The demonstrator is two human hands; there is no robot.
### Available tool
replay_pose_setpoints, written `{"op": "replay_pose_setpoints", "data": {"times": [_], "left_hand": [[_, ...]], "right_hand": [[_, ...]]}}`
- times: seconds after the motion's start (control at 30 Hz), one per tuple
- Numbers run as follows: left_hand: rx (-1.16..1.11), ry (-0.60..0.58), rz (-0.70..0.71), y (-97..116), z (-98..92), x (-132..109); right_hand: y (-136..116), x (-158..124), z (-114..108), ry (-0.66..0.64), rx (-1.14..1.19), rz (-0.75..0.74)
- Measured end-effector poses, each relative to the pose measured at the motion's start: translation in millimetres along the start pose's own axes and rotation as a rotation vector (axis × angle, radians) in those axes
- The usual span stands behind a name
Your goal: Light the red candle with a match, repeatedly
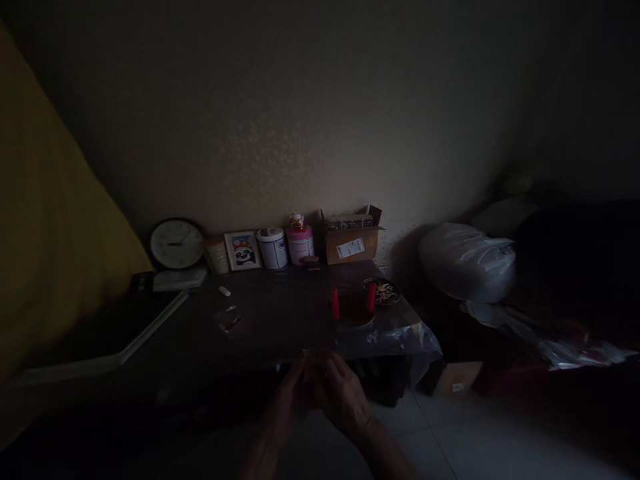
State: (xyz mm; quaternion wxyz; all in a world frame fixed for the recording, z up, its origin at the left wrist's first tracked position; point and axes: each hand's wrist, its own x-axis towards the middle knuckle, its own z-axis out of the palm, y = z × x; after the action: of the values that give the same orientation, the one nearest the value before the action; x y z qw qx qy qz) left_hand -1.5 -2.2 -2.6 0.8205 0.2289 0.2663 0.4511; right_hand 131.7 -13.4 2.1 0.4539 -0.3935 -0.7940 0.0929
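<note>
The room is very dark. My left hand (286, 400) and my right hand (340, 390) meet in front of me, just before the near edge of a dark table (280, 320). Their fingers are curled together around something small and pale that I cannot make out. On the table beyond them stands a dish (354, 312) with two red candles (335, 304) upright at its sides. A small bowl of pale bits (385, 292) sits just behind it.
Along the wall stand a round clock (176, 244), a framed panda picture (243, 251), a white jar (272, 247), a pink jar (300, 243) and a cardboard box (353, 240). A yellow cloth (50, 220) hangs at left. White bags (465, 261) lie at right.
</note>
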Motion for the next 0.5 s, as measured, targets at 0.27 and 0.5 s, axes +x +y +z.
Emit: {"op": "replay_pose_setpoints", "data": {"times": [0.27, 0.5], "left_hand": [[-0.010, -0.039, 0.024, -4, 1.8, 1], [-0.016, -0.041, 0.049, -5, 1.0, 1]], "right_hand": [[8, -3, 7, 0.049, -0.143, -0.015], [11, -4, 10, 0.038, -0.219, 0.019]]}}
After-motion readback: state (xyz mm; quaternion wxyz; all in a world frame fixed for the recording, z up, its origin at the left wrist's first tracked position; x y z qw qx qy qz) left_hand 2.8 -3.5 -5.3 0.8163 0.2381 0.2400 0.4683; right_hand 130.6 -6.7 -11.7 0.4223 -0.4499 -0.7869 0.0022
